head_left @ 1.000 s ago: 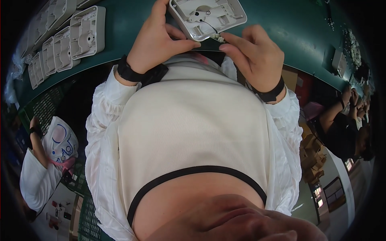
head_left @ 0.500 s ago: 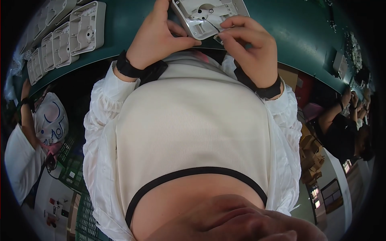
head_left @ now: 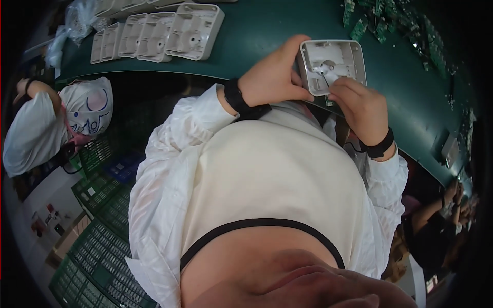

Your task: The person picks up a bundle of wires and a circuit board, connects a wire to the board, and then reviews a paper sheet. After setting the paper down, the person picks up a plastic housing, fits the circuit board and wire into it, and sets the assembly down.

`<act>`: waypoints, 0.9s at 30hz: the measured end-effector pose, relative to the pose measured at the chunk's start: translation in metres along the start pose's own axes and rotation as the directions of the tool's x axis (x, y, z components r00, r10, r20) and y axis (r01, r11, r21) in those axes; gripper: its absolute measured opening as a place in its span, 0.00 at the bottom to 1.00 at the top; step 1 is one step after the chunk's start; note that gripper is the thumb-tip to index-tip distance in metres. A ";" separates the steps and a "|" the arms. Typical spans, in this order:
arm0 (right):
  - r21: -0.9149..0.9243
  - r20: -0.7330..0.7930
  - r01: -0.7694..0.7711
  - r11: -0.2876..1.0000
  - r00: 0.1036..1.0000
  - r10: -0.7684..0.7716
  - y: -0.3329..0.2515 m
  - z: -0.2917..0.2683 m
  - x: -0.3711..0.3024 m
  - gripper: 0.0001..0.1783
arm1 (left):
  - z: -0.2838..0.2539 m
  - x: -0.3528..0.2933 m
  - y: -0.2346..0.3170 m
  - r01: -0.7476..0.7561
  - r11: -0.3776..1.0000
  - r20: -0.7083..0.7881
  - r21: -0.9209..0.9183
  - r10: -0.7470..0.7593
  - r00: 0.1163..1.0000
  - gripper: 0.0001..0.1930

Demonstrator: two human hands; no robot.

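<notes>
A pale grey-white plastic housing (head_left: pixel 309 74), shaped like an open box, is held at the table's near edge with its hollow side facing up. My left hand (head_left: pixel 277 74) grips its left wall, the thumb along the lower corner. A thin dark wire (head_left: pixel 324 78) runs inside from a round fitting down toward the fingertips of my right hand (head_left: pixel 362 105), which are pinched together over the lower right wall. A small green piece (head_left: pixel 329 101), perhaps a circuit board, shows just below the housing by those fingers. The fingertips hide exactly how the wire is held.
Similar housings (head_left: pixel 195 32) stand in a row at the left on the green table (head_left: pixel 257 23). Green circuit boards (head_left: pixel 380 23) lie heaped at the far right. Green crates (head_left: pixel 102 251) are stacked at lower left. Other people (head_left: pixel 38 133) sit at both sides.
The view has swung, so the table and housing appear lower and further right. My right fingertips have moved from the housing's near edge into its lower part, along the wire.
</notes>
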State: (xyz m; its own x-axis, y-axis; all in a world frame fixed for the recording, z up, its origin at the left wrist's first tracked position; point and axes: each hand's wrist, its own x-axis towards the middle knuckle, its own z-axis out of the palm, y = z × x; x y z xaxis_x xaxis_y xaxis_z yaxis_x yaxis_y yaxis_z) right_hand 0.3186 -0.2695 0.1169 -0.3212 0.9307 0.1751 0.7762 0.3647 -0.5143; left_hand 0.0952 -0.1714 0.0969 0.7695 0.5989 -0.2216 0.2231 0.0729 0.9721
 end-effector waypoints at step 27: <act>-0.481 -0.578 -0.701 0.526 0.705 0.411 0.199 -0.117 -0.290 0.10 | -0.100 -0.105 -0.053 0.642 0.162 -0.658 0.749 0.294 0.693 0.38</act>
State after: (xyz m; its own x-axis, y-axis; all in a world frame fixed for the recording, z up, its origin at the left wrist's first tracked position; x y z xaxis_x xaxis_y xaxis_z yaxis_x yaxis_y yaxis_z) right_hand 0.6302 -0.4636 0.0618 0.4061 0.8232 0.3968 0.8947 -0.4466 0.0108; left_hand -0.0571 -0.1583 0.0766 0.2051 0.9614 0.1835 0.9787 -0.2007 -0.0427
